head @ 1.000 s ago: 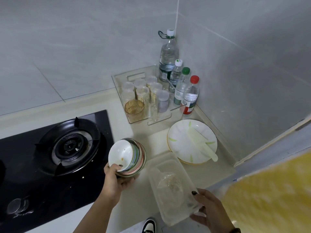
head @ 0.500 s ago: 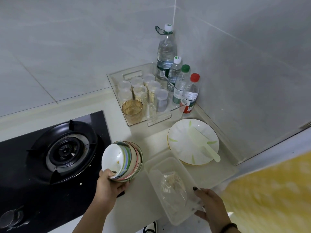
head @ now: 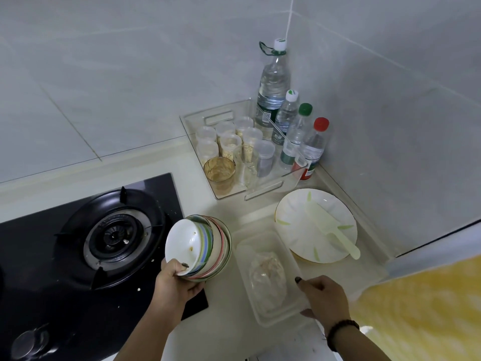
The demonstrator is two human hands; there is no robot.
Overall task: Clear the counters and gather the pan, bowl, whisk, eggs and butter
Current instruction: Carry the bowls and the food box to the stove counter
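The left hand [head: 177, 281] grips tilted stacked bowls [head: 200, 247] beside the stove [head: 78, 256]. The right hand [head: 325, 298] clasps a clear tub [head: 268, 277].

Dim, even, cool-grey illumination; no lamp visible and no hard shadows. Soft shadow lies under the stack of bowls [head: 205, 246] and beneath the right hand [head: 324, 298]. Faint sheen on the black glass hob [head: 65, 295] and on the burner ring [head: 114, 235]; mild highlights on the clear plastic tray [head: 221, 117] and the water bottles [head: 273, 82]. Wide-angle lens bends tile joints and the counter edge toward the margins. The yellow surface [head: 421, 308] at lower right is smeared by blur; the centre is moderately sharp, with compression softness.
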